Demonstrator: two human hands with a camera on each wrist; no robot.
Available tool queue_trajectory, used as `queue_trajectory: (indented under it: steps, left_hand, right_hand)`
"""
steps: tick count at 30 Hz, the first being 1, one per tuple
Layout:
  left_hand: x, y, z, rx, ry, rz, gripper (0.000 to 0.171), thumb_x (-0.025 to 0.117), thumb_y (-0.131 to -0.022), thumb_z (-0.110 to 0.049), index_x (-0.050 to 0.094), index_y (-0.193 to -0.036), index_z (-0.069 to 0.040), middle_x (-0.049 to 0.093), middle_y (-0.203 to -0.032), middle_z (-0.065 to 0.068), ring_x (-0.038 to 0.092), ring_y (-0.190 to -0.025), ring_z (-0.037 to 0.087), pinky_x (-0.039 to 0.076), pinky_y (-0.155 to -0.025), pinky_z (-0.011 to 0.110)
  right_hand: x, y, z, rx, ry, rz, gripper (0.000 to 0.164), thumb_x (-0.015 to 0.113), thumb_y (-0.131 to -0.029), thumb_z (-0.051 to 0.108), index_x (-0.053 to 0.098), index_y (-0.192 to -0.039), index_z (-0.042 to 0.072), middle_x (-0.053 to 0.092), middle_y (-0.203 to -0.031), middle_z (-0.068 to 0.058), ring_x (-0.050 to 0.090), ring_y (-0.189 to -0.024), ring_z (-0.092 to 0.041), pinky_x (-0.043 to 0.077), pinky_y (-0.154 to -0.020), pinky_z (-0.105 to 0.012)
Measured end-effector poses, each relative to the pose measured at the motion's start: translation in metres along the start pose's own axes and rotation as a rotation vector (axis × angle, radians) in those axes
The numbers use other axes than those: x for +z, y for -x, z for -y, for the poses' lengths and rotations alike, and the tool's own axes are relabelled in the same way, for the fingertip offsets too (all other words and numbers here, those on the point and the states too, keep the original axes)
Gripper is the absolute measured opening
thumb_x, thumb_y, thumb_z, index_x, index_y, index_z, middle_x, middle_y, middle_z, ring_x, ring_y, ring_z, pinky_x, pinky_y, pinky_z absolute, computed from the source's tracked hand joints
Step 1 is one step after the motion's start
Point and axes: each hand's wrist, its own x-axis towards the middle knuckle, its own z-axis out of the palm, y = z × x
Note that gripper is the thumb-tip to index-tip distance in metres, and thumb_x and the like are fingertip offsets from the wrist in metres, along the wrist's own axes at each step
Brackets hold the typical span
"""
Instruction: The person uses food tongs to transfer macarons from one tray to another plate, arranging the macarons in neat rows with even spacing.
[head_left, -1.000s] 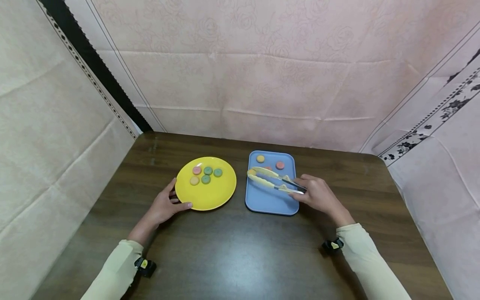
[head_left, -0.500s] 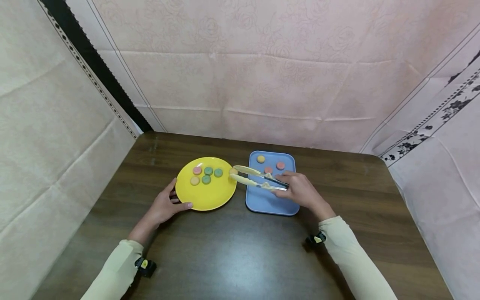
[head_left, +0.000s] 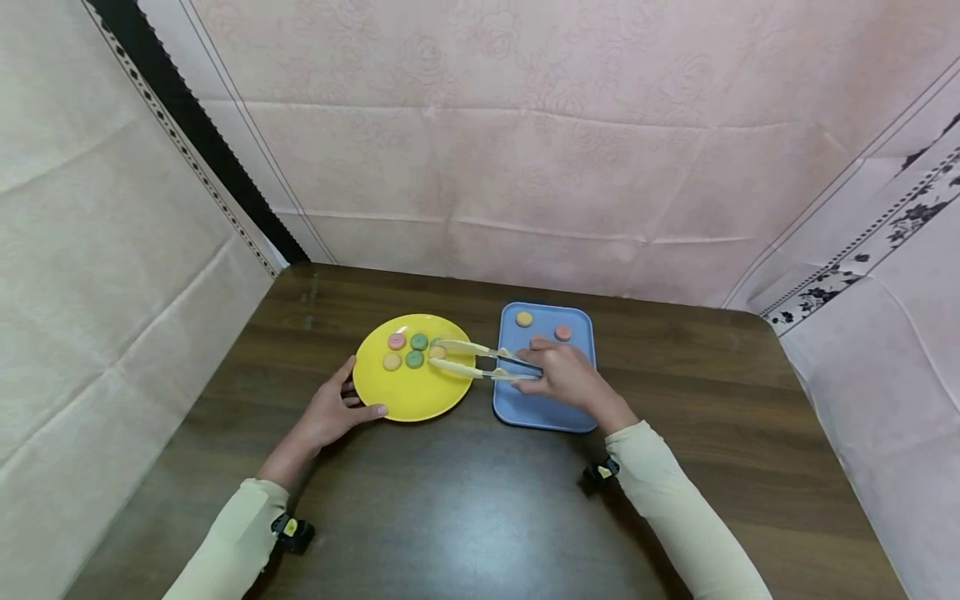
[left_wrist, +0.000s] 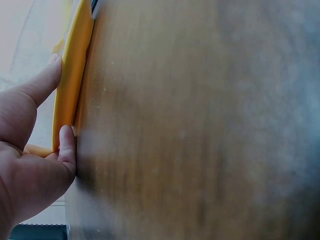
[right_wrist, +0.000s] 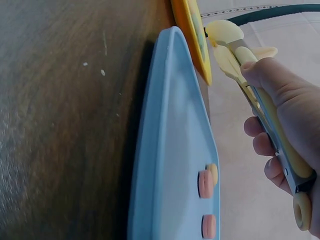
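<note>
Head view: state your grips.

"My right hand (head_left: 561, 375) holds one pair of tongs (head_left: 461, 367), narrowed on one yellow disc (head_left: 437, 352) over one yellow plate (head_left: 408, 400); contact unclear. My left hand (head_left: 327, 408) grips the plate's rim."

"Contents of each container?"

"On the plate: one pink disc (head_left: 397, 341), a second yellow disc (head_left: 392, 362), three green discs (head_left: 415, 359), one partly hidden. One blue tray (head_left: 536, 408): two pink discs (right_wrist: 205, 184), one further yellow disc (head_left: 524, 319)."

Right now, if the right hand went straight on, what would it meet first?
The right hand leads with tongs, likely meeting a green piece on the plate first, though tip height is unclear.
</note>
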Motion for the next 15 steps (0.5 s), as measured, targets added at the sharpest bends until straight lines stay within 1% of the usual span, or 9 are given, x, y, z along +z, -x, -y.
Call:
queue_trajectory:
  steps: [2,7,15]
  left_hand:
    - [0.0000,0.0001,0.0001,-0.002,0.001,0.000,0.119,0.086,-0.085,-0.033,0.003,-0.163,-0.001,0.045,-0.146,0.031,0.057,-0.128,0.043,0.055,-0.097,0.043]
    - [0.0006,0.0006,-0.0004,-0.001,-0.003,0.004,0.118,0.085,-0.086,-0.033,0.002,-0.164,-0.002,0.045,-0.147,0.030,0.056,-0.129,0.043,0.055,-0.098,0.042]
    - [0.0005,0.0006,-0.0005,-0.001,-0.008,0.005,0.118,0.085,-0.086,-0.033,0.001,-0.164,-0.003,0.045,-0.147,0.029,0.056,-0.129,0.042,0.055,-0.098,0.042]
  right_hand:
    - [0.0022,-0.0011,0.0012,-0.002,0.005,0.012,0.041,0.084,-0.084,0.032,0.079,-0.114,0.005,0.060,-0.083,0.001,0.045,-0.067,-0.006,0.047,-0.056,-0.022]
    - [0.0045,-0.0016,0.0036,0.000,-0.006,0.035,0.041,0.084,-0.084,0.031,0.078,-0.114,0.004,0.069,-0.088,-0.003,0.049,-0.069,-0.006,0.051,-0.059,-0.023]
    - [0.0078,0.0022,0.0020,-0.001,-0.006,0.026,0.040,0.084,-0.084,0.031,0.079,-0.113,0.004,0.071,-0.091,-0.005,0.053,-0.070,-0.007,0.054,-0.060,-0.026]
